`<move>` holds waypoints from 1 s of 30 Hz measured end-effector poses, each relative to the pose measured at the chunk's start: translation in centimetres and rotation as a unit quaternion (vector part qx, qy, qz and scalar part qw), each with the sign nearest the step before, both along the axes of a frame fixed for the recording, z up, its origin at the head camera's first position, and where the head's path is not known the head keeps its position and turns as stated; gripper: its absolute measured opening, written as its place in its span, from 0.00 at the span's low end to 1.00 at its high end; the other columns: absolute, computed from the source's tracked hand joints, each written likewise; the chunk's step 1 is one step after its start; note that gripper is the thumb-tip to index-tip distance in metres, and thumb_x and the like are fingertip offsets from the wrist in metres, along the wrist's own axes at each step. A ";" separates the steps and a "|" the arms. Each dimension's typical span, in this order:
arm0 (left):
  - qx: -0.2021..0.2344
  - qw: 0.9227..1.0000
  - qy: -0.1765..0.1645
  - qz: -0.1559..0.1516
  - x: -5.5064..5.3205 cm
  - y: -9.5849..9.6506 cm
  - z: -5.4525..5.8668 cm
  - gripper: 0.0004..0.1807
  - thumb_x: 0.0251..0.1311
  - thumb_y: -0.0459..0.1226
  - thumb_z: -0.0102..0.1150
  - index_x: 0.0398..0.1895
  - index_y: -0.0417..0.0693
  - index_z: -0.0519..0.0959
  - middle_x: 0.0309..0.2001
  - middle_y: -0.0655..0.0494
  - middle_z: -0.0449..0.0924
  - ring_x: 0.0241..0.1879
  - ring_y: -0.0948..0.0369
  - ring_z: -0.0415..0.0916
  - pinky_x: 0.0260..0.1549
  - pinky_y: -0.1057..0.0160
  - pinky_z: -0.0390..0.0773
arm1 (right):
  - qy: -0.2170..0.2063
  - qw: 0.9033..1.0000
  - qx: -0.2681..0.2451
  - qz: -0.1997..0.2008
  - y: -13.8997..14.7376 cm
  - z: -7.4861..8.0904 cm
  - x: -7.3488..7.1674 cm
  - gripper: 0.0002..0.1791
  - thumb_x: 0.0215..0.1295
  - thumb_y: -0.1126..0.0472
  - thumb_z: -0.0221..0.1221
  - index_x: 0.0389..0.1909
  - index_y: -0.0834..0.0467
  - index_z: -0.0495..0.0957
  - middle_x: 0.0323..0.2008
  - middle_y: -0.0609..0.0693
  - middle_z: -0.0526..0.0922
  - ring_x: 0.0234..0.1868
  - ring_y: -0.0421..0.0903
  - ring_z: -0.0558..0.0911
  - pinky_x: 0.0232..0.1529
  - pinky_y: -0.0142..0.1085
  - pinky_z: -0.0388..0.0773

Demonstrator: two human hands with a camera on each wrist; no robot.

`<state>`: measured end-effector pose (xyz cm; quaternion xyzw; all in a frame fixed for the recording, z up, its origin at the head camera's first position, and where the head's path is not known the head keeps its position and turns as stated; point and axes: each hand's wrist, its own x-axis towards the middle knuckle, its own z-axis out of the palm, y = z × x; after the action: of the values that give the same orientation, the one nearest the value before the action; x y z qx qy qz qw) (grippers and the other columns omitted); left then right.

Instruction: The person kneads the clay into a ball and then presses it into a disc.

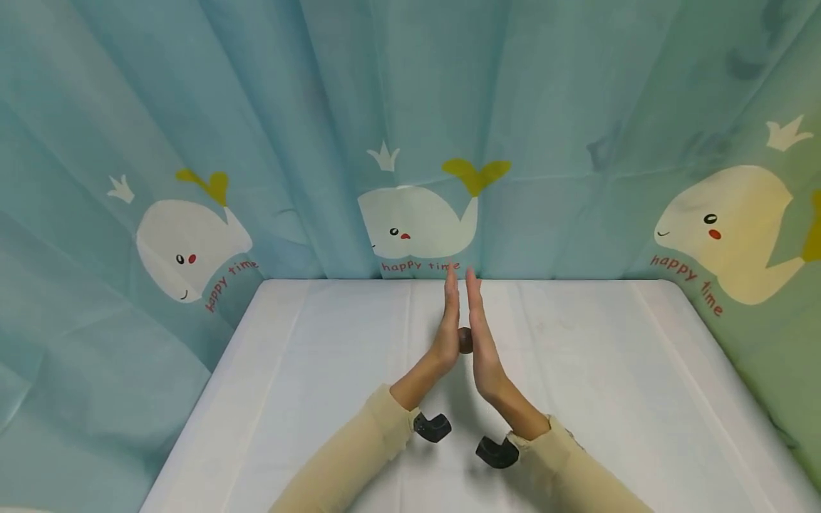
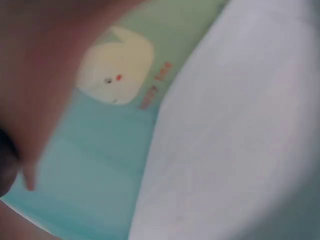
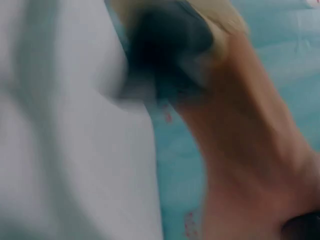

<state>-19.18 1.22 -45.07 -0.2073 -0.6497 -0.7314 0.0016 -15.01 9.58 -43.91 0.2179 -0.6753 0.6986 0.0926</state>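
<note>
Both hands stand upright over the white table, palms facing and fingers straight, in the head view. A small dark brown ball (image 1: 465,340) sits between the palms, pressed by my left hand (image 1: 447,331) on one side and my right hand (image 1: 482,342) on the other. Between the fingertips a narrow gap shows. In the left wrist view the ball (image 2: 7,167) is cut off at the left edge, below a blurred palm. Only part of the dark ball (image 3: 304,227) appears at the lower right corner of the right wrist view, beside a bare wrist.
A white-covered table (image 1: 333,342) lies under the hands. Behind and beside it hangs a blue-green curtain (image 1: 308,142) printed with white whales. Black wrist cameras stick out from the cream sleeves, the left camera (image 1: 432,427) close to the right camera (image 1: 497,452).
</note>
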 end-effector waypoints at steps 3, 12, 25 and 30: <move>-0.002 1.000 0.005 -0.022 0.7 0.5 -0.3 0.33 0.81 0.53 0.14 0.84 0.61 0.30 0.84 0.60 0.27 0.81 0.60 0.29 0.77 0.44 0.37 | 0.004 0.999 0.015 -0.030 0.9 0.3 -1.6 0.32 0.83 0.44 0.24 0.84 0.40 0.37 0.83 0.41 0.34 0.81 0.43 0.29 0.75 0.60 0.25; 0.007 0.999 0.019 -0.027 1.0 0.6 0.3 0.35 0.81 0.55 0.13 0.84 0.54 0.29 0.84 0.55 0.26 0.81 0.59 0.26 0.77 0.45 0.32 | -0.021 0.999 -0.003 -0.025 1.1 -3.4 -1.3 0.31 0.84 0.50 0.20 0.84 0.44 0.32 0.83 0.45 0.28 0.81 0.44 0.29 0.75 0.58 0.29; -0.010 0.997 -0.020 -0.076 2.0 0.7 0.3 0.40 0.78 0.63 0.13 0.83 0.55 0.25 0.83 0.56 0.24 0.82 0.55 0.29 0.77 0.47 0.34 | 0.007 0.998 0.006 -0.056 2.2 -1.2 -3.6 0.30 0.84 0.57 0.18 0.84 0.47 0.34 0.83 0.48 0.31 0.81 0.43 0.31 0.77 0.53 0.28; 0.001 1.000 0.002 -0.031 0.7 0.3 1.0 0.40 0.78 0.62 0.13 0.84 0.51 0.28 0.83 0.56 0.25 0.81 0.58 0.25 0.77 0.45 0.30 | -0.005 1.000 -0.001 -0.014 1.1 -2.7 -1.4 0.30 0.84 0.58 0.19 0.84 0.51 0.33 0.83 0.50 0.31 0.81 0.47 0.28 0.75 0.60 0.25</move>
<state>-18.47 1.53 -44.02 -0.2286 -0.6426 -0.7311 -0.0192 -16.45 10.68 -46.63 0.2049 -0.6782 0.6987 0.0992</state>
